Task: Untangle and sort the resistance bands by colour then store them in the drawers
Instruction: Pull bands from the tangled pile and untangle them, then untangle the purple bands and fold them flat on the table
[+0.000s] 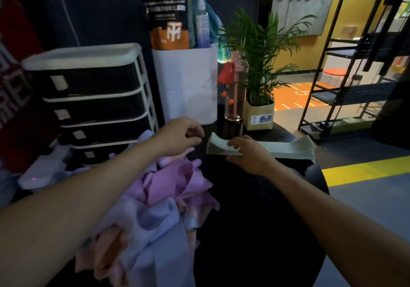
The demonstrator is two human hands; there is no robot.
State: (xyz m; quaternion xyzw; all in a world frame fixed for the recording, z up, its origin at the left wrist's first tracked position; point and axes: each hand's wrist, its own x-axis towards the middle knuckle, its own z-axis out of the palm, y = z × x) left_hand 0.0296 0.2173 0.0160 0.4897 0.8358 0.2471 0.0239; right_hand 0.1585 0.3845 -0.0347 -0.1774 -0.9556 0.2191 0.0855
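The drawers (93, 100) stood shut at the table's (255, 220) far left corner, ready for sorted bands, and before them the tangled pile (159, 198) of purple, lilac and peach bands lay along the left edge. Over the pile's far end the left hand (182, 136) was clenched, though whether it pinched a band could not be told. Toward the far right edge, the right hand (248, 153) rested loose fingers on the green bands (277, 148), likely flattening that stack to keep one colour apart.

A white "TM" monogram is printed on the orange lower band of the black package (168, 18) standing in the white container (185, 82) at twelve o'clock. The smaller white lines above it are too blurred to be read.
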